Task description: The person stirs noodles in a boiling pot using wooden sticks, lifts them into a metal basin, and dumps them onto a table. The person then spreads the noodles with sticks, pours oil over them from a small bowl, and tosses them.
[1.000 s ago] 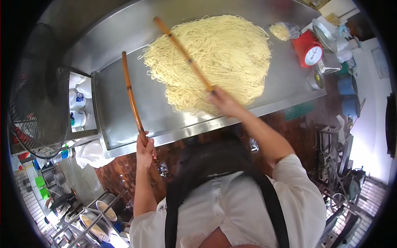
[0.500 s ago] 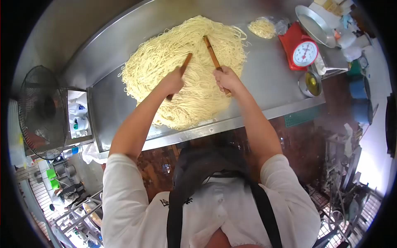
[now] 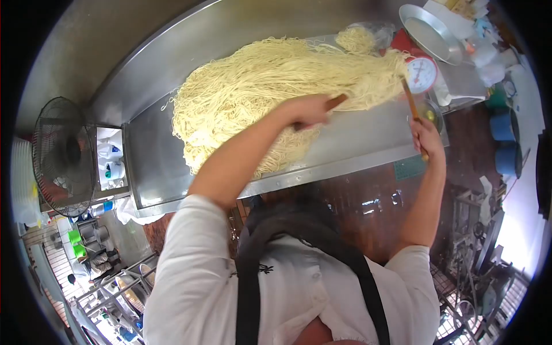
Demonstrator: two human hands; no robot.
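A wide heap of pale yellow noodles (image 3: 241, 86) lies on the metal worktop (image 3: 356, 135), stretched out to the right as far as the scale. My left hand (image 3: 307, 111) is closed around a short wooden stick (image 3: 336, 102) over the lower middle of the noodles; motion blurs it. Farther right, my right hand (image 3: 426, 137) grips a longer wooden stick (image 3: 410, 99), whose far tip touches the right end of the noodles. That hand is near the worktop's front edge, beside a metal bowl (image 3: 438, 118) partly hidden behind it.
A red scale (image 3: 421, 75) with a white dial stands at the right, with a round metal pan (image 3: 431, 34) behind it. A bag of noodles (image 3: 355, 40) lies at the back. A black fan (image 3: 64, 155) stands left; blue buckets (image 3: 506, 125) are far right.
Both hands have swept right with their sticks, the right one farther. The noodles' upper part has been drawn out rightwards, now covering part of the scale.
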